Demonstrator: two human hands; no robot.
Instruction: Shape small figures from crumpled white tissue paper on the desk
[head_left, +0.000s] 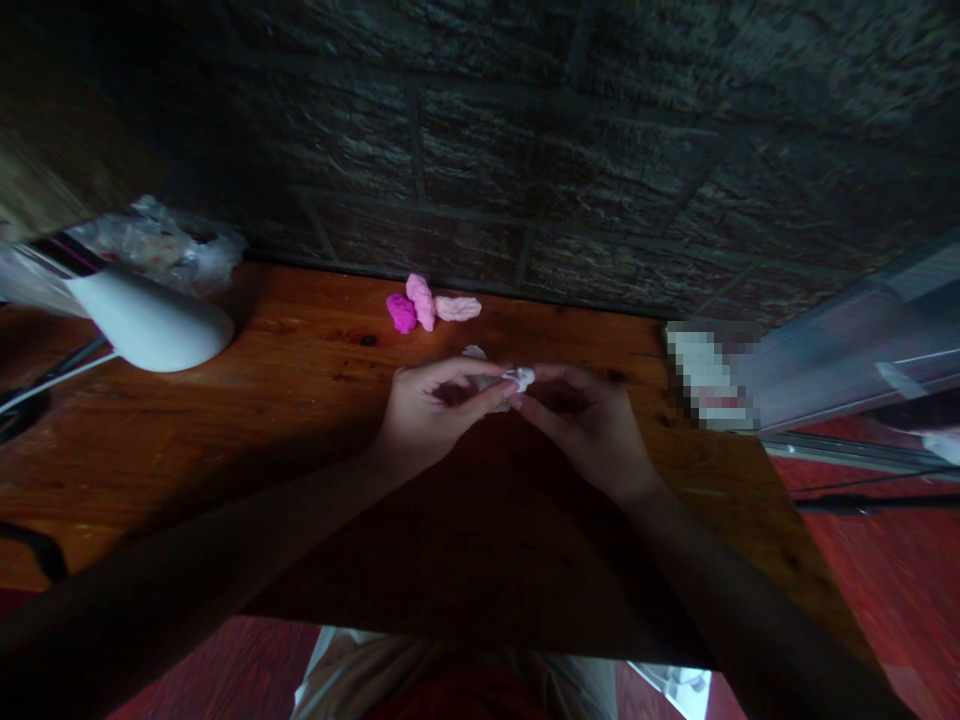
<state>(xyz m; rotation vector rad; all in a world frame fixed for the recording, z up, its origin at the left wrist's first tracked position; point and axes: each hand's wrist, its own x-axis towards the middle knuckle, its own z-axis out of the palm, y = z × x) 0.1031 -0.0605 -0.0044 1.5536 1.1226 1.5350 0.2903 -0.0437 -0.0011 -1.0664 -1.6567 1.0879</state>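
Note:
Over the middle of the wooden table [330,380], my left hand [431,405] and my right hand [589,425] meet at the fingertips. Both pinch a small lump of white modelling clay [521,378] between thumb and forefinger. Behind my left fingers another white piece [474,352] shows in part; whether it joins the held lump I cannot tell. Farther back, near the wall, lie three clay-like lumps: a magenta lump [401,313], a pink lump [421,301] touching it, and a paler pink lump [457,308] to the right.
A white rounded object with a cable [154,320] stands at the left, with crumpled clear plastic [161,240] behind it. A dark stone-block wall [480,150] borders the table's far edge. At the right lies a pixelated pale item [709,375] beside a grey translucent panel [847,330].

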